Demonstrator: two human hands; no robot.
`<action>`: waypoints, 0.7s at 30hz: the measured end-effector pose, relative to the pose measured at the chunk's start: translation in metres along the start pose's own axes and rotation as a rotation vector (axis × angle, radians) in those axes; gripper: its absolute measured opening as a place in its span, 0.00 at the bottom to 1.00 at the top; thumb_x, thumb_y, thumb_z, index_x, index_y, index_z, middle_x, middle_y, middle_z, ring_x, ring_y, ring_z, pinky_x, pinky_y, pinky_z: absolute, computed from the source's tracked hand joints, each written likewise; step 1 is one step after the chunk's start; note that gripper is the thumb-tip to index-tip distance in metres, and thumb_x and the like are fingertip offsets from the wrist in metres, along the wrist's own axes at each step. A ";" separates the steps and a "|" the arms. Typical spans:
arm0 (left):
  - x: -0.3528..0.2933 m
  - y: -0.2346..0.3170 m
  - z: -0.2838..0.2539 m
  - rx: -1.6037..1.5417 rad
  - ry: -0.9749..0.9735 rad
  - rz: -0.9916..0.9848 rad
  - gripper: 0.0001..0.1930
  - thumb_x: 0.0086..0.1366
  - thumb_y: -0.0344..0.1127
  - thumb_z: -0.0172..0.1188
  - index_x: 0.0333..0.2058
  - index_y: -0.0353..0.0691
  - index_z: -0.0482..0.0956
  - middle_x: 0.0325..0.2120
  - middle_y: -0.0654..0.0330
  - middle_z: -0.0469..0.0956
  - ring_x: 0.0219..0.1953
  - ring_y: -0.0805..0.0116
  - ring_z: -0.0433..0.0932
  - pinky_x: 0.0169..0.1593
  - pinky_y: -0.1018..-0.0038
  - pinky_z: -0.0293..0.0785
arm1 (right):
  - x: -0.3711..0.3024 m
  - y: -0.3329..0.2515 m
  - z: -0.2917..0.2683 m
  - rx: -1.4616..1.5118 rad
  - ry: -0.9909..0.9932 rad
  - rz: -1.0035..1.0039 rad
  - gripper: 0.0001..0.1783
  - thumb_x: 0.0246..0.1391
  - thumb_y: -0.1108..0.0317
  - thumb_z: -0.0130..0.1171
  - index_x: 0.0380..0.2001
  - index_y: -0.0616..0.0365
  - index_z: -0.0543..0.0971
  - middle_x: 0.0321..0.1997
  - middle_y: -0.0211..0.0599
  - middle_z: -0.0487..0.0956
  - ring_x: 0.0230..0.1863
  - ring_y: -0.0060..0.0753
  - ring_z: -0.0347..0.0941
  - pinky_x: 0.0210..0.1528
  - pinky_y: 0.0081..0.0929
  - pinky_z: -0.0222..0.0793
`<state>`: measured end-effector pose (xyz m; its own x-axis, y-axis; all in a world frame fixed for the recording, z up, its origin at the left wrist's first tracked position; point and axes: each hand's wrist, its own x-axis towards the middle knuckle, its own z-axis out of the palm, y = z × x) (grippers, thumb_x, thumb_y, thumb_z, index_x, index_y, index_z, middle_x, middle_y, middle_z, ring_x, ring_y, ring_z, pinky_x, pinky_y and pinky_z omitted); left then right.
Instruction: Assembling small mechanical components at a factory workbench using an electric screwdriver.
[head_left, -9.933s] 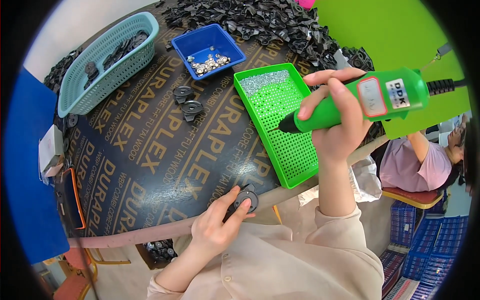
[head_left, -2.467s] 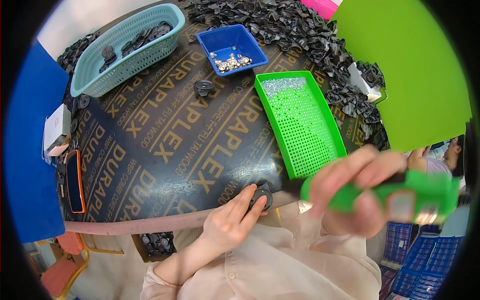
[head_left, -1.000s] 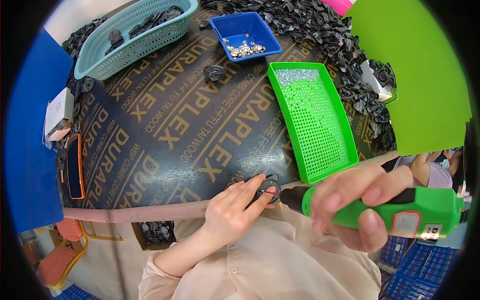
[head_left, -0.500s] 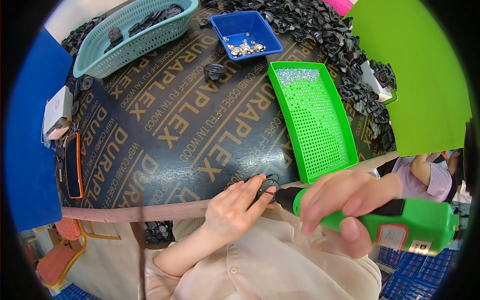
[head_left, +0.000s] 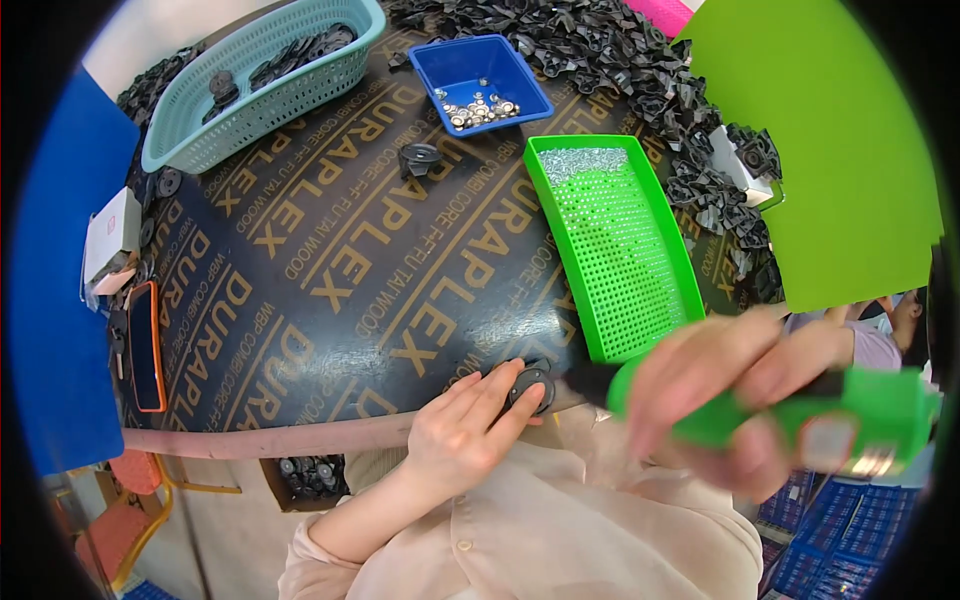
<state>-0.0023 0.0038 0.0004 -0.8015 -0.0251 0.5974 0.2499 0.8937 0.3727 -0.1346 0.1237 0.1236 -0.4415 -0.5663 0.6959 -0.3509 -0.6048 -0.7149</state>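
Our left hand (head_left: 462,432) pins the round black part (head_left: 538,378) at the table's (head_left: 300,440) near edge; our right hand (head_left: 715,400) grips the green driver (head_left: 872,410), blurred, at the part's three o'clock. We're probably fastening; the next move calls for holding both square.

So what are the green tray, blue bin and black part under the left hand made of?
Green tray: probably plastic; even colour, moulded-looking holes, slight gloss.
Blue bin: likely plastic too; smooth, one-colour walls.
Black part: perhaps plastic, dark and fairly dull, though coated metal can't be ruled out.
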 end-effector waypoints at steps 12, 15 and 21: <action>-0.003 -0.001 0.007 -0.031 0.069 -0.002 0.14 0.51 0.39 0.68 0.38 0.44 0.82 0.37 0.52 0.81 0.32 0.65 0.81 0.36 0.72 0.80 | 0.052 0.074 -0.071 -0.339 0.447 0.003 0.07 0.52 0.75 0.52 0.33 0.69 0.70 0.30 0.55 0.78 0.14 0.36 0.72 0.18 0.26 0.68; -0.003 -0.001 0.007 -0.042 0.067 -0.004 0.14 0.51 0.39 0.68 0.38 0.44 0.82 0.37 0.53 0.81 0.32 0.65 0.81 0.36 0.73 0.80 | 0.052 0.075 -0.071 -0.367 0.431 0.018 0.07 0.52 0.76 0.52 0.33 0.69 0.70 0.28 0.54 0.78 0.14 0.36 0.72 0.18 0.25 0.68; -0.003 -0.002 0.008 -0.035 0.087 -0.001 0.15 0.50 0.39 0.69 0.37 0.44 0.82 0.37 0.53 0.81 0.31 0.65 0.81 0.35 0.73 0.80 | 0.052 0.079 -0.069 -0.355 0.443 0.006 0.07 0.52 0.76 0.51 0.33 0.69 0.70 0.27 0.53 0.78 0.14 0.36 0.72 0.20 0.25 0.67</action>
<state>-0.0044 0.0058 -0.0077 -0.7522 -0.0659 0.6557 0.2692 0.8775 0.3970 -0.2423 0.0853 0.0981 -0.7217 -0.2341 0.6514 -0.5696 -0.3340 -0.7510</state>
